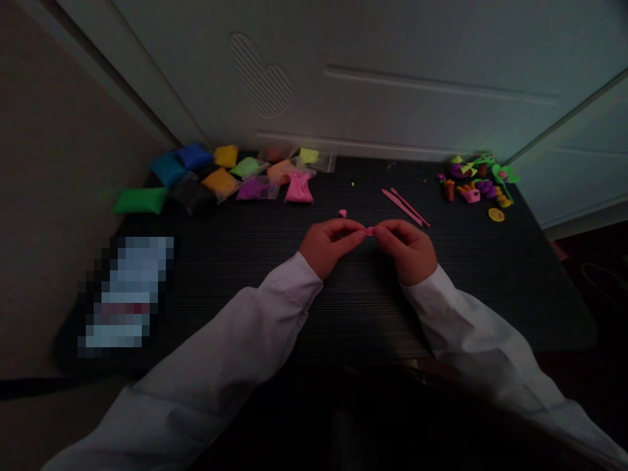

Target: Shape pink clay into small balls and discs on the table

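- Left hand (328,247): thumb and forefinger are pinching one end of the small pink clay bit (369,231).
- Right hand (407,252): thumb and forefinger are pinching the other end; both grips are closing on the same bit, fingertips mostly hiding its shape.
- Clay bit is sitting between the fingertips, above the table (363,311), in front of the person.
- Risk: soft-looking clay could be tearing or thinning if the hands are pulling unevenly; too hard a pinch could be flattening it.
- Risk: a bit this small could be sticking to a finger or dropping if one pinch is loosening.
- Risk: the pink lump (342,213) is lying just beyond the left hand; a knuckle moving forward could be nudging it.
- Counts: hands 2, held bit 1, loose lump 1.
- Pink tools (406,208): 2, lying side by side just beyond the right hand.
- Yellow-green crumb (352,184): 1, lying beyond the lump.
- Clay packets (299,188): about 12, mixed colours, bunching at the far left; overlaps are making the count unsure.
- Small models (471,193): several, crowding at the far right; exact number not readable.
- Yellow disc (496,214): 1, lying at the near side of the models.
- Pixelated screen (130,291): 1, lying at the left; content unreadable.
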A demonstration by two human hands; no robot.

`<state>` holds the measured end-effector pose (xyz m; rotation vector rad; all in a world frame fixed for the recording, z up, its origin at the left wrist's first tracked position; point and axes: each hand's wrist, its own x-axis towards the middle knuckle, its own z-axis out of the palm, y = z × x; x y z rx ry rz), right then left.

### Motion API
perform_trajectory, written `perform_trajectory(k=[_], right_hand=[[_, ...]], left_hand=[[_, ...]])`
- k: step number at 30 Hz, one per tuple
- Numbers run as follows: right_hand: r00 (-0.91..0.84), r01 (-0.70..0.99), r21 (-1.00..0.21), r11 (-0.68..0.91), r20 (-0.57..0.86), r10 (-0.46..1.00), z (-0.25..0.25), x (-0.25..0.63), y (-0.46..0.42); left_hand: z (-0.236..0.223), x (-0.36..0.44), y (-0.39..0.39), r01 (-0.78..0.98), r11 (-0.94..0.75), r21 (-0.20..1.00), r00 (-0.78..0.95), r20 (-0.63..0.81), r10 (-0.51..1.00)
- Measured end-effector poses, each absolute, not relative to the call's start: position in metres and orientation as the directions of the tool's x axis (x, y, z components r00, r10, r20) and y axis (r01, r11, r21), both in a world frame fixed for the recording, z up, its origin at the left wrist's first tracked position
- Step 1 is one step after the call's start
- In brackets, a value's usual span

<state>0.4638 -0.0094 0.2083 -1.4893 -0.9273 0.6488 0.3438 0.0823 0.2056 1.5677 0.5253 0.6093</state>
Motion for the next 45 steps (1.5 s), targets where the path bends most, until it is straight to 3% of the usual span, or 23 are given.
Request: perform_trajectory(k=[6,25,45], right_hand=[[0.540,0.116,-0.993,0.032,0.090,0.837,0.2039,0.4634,-0.0075],[0.549,0.164,-0.987,-0.005,0.087,0.831,0.2085,0.4616,-0.0089],[0.554,0.327,-0.945,0.008,0.198,0.809,0.2086,0.4600,-0.0092]], left_hand=[[0.2070,0.3438,0.0821,0.006,-0.133,0.991,0.748,0.084,0.658],[0.2037,0.3435,0.0846,0.059,-0.183,0.981,0.722,0.085,0.687],[0.2115,0.3424,0.0821,0.101,-0.193,0.976,0.721,0.062,0.690]])
